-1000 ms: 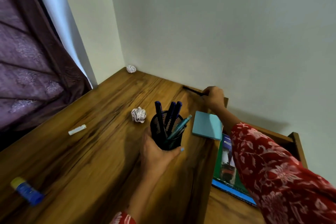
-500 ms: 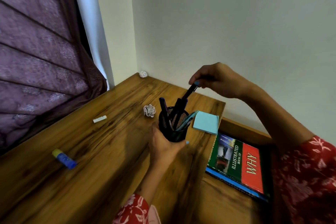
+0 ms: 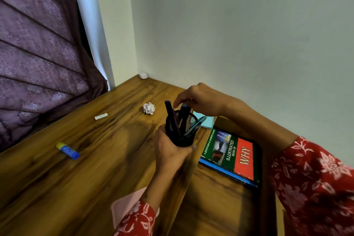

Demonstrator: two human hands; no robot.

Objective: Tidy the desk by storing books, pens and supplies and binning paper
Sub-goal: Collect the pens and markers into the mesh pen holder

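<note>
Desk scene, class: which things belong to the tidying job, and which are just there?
Part of the job:
pen holder, gripped by left hand
pen under right hand
glue stick
eraser
two paper balls
sticky notes
book

Just there:
curtain
wall

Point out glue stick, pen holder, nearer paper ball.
glue stick (image 3: 67,151), head view, middle of blue body
pen holder (image 3: 181,133), head view, mesh wall
nearer paper ball (image 3: 148,108), head view, centre of crumple
</note>
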